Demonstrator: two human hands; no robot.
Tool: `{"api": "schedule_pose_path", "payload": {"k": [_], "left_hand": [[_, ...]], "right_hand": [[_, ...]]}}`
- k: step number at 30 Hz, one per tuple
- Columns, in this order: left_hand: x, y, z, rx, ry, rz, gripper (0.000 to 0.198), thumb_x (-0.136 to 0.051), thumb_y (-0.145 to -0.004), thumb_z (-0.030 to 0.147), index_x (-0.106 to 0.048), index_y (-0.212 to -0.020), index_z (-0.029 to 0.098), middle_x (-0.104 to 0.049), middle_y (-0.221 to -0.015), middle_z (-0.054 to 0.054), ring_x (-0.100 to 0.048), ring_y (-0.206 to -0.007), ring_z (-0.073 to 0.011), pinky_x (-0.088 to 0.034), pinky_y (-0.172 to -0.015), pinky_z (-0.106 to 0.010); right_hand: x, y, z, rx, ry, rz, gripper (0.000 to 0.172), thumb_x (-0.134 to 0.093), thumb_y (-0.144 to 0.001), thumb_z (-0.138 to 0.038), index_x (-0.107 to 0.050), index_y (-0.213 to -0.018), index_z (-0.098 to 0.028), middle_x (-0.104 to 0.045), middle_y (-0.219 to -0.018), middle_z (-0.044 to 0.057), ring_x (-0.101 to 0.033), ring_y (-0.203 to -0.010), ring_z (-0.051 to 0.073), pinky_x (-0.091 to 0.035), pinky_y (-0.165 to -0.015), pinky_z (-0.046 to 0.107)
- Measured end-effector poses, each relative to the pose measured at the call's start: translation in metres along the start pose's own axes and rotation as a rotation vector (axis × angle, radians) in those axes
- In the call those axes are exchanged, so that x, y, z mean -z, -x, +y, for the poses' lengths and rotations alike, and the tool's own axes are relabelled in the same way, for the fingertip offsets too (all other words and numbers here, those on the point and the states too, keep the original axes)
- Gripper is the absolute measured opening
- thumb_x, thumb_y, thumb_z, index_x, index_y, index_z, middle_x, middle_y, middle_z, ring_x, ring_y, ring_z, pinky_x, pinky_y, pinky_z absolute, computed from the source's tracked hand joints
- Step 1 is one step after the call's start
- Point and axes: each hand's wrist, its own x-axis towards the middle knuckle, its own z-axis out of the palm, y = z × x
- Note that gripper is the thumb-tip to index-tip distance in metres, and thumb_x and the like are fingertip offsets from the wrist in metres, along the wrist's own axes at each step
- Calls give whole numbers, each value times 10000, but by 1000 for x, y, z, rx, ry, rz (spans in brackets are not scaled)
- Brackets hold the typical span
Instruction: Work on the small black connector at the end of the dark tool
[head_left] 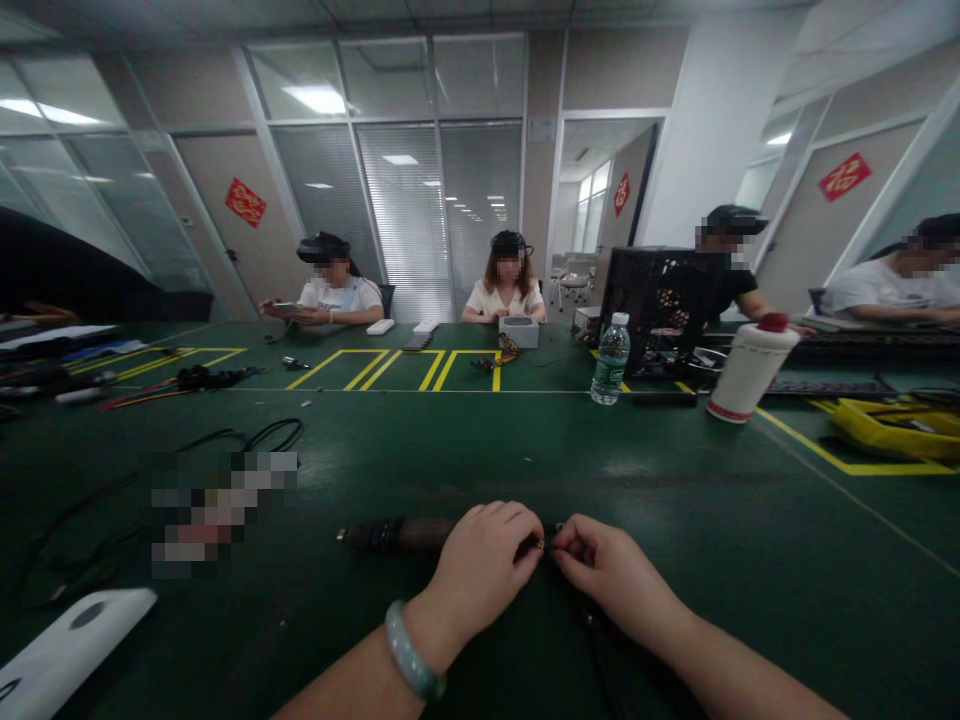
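Note:
A dark electric screwdriver (409,534) lies on the green table in front of me, its metal tip pointing left. Over its right end curls my left hand (487,550), closed, with thumb and finger pinched at a small dark connection. My right hand (607,560) is closed too, pinching what looks like a cable plug right against the left fingertips. From there a black cable (590,620) runs down toward the table's near side. The fingers hide most of the joint between plug and tool.
A white device (75,650) lies near left, beside a black cable (274,435). Farther off stand a water bottle (611,365), a leaning white bottle (750,372) and a black computer case (652,310). A yellow tray (892,430) sits right. Several people sit across the table (450,440).

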Motion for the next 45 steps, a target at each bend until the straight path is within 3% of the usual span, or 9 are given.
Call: {"api": "schedule_pose_path", "payload": {"k": [6,28,35,45], "left_hand": [[-2,-1,-2,-35,13,-1,159,-624,-875,162,-616,-982,279,-626,-1057,49,-557,-982,-184,-391,-855,-346],[2,0,2,7,-9,4,119,-634,-847,187,-587,-944,239,-619,-962,25,-557,-913,-193,-405,-802,-335],[1,0,2,-13,5,8,212,-613,-825,127,-586,-1000,244,-623,-998,15,-552,-939,-200,-400,-826,-340],[3,-1,2,-1,-18,-15,126,-613,-856,167,-591,-956,239,-624,-982,14,-561,-941,-197,-408,-820,-333]], "right_hand": [[-2,2,-1,8,-1,30,42,-579,-862,-186,-615,-849,-204,-633,-724,-25,-588,-660,138,-398,-574,199],[1,2,-3,3,7,24,26,-585,-853,-183,-607,-847,-196,-630,-726,-18,-586,-659,140,-405,-577,203],[-1,2,0,12,8,49,35,-577,-853,-172,-590,-834,-197,-608,-702,-32,-568,-640,130,-394,-569,197],[-1,2,0,15,17,40,29,-586,-849,-177,-603,-850,-200,-619,-723,-26,-578,-653,135,-399,-571,200]]}}
